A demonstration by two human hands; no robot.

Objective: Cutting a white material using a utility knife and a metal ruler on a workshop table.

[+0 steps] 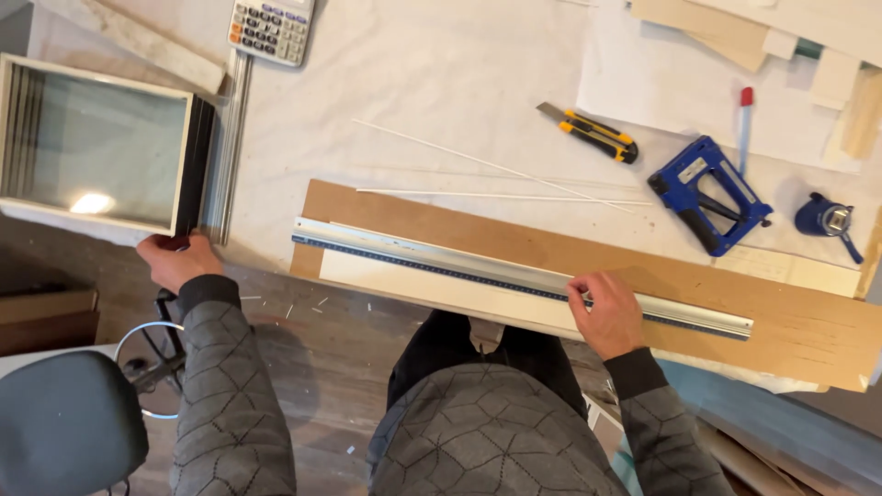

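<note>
My right hand [606, 317] rests with its fingertips on a long metal ruler [441, 260], which lies across a white sheet [413, 280] on a brown board [808, 326] at the table's front edge. My left hand [177, 259] grips the near corner of a stack of framed glass panes [96, 147] at the left end of the table. Two thin white strips [501, 195] lie just beyond the board.
A calculator [273, 28] sits at the back. A yellow-black utility knife [590, 131], a blue staple gun [709, 195], a red-capped pen [744, 124] and a blue tape dispenser [827, 220] lie right. A chair [64, 422] stands at lower left.
</note>
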